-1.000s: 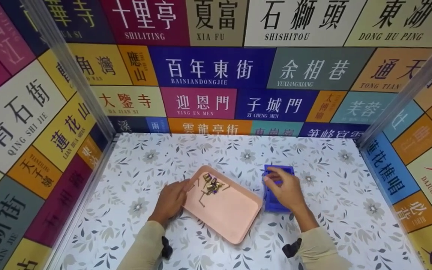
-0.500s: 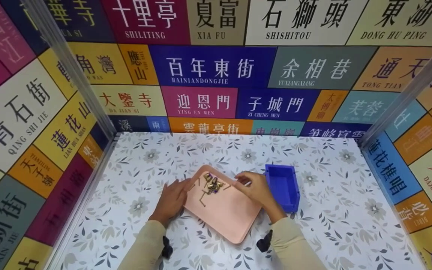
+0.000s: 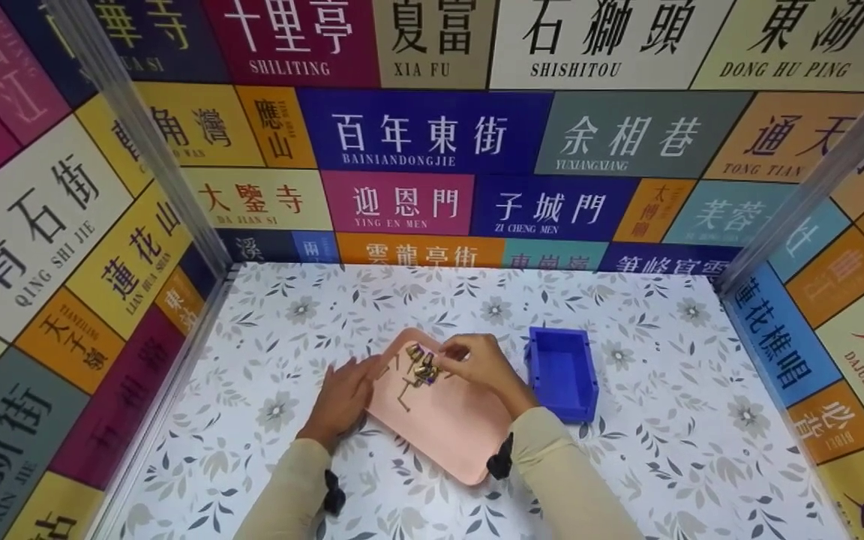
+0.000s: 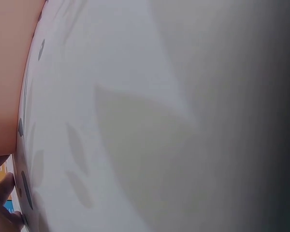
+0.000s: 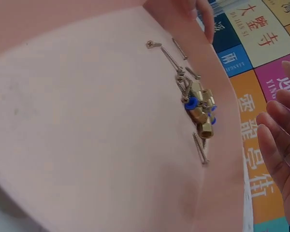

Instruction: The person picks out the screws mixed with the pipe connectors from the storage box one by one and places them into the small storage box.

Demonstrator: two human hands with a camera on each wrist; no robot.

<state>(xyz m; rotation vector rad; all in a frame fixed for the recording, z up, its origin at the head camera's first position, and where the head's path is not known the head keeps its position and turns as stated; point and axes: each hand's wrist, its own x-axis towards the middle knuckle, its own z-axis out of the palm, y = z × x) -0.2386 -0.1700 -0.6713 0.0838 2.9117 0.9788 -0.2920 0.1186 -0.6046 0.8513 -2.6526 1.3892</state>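
Note:
A pink tray (image 3: 447,431) lies slanted on the table. Toward its far left end sits a small pile of brass fittings (image 5: 205,128) with blue rings, mixed with loose screws (image 5: 200,149). My left hand (image 3: 340,401) holds the tray's left rim; some of its fingers (image 4: 2,191) show beside the tray wall in the left wrist view. Over the tray, my right hand (image 3: 481,367) has its fingertips close to the pile. Its fingers (image 5: 278,145) look loosely bent in the right wrist view, with nothing visible in them; the thumb is out of that view.
A blue plastic bin (image 3: 563,367) stands just right of the tray, its inside facing up. The table (image 3: 282,300) has a leaf-patterned white cover. Walls of coloured name panels (image 3: 424,135) enclose the back and both sides.
My right hand has moved left from above the blue bin, across the tray's edge, to the pile of fittings and screws. The left hand and tray stay in place.

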